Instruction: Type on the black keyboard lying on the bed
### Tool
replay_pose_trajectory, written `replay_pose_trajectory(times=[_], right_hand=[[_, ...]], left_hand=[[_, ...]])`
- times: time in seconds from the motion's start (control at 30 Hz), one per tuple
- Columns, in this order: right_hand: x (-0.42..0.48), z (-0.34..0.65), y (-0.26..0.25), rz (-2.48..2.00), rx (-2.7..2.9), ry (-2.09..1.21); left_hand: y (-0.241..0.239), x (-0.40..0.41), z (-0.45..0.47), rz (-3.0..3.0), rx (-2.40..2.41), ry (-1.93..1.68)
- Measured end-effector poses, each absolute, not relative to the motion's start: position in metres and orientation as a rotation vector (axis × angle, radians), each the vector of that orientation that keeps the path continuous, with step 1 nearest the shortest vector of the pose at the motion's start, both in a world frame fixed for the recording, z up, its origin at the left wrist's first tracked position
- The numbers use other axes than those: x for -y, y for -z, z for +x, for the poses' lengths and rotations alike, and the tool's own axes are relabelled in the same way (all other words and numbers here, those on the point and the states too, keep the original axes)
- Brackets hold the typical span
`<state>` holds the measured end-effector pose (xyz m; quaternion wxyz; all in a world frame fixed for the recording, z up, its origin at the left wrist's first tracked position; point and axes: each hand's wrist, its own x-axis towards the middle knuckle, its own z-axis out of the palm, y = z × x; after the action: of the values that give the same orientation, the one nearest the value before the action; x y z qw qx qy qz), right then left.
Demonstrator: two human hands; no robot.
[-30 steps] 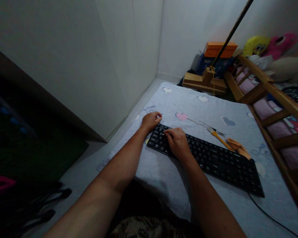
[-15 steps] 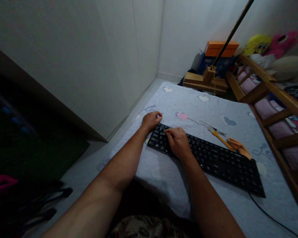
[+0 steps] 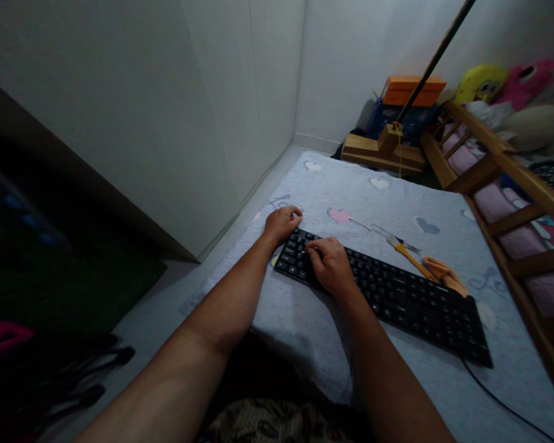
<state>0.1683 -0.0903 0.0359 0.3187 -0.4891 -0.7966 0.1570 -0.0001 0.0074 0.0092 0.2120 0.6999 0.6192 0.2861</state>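
Our right hand is over the left part of the keyboard, fingers curled, tips drawn close together; whether we're pinching anything, we can't tell. Our left hand, half curled, sits by the keyboard's far left corner, its hold unclear too. The keyboard lies slantwise on the heart-patterned cloth, cable trailing from its near edge. Just beyond we've got a yellow-handled brush and, beside it, an orange rag!
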Motion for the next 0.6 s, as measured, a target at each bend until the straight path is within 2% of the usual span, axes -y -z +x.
replay_pose_trajectory(times=[0.6], right_hand=[[0.089,0.1647,-0.0335,-1.253,2.084,-0.414]], left_hand=[[-0.0104,-0.0068,-0.0003,1.95,-1.72,-0.802]])
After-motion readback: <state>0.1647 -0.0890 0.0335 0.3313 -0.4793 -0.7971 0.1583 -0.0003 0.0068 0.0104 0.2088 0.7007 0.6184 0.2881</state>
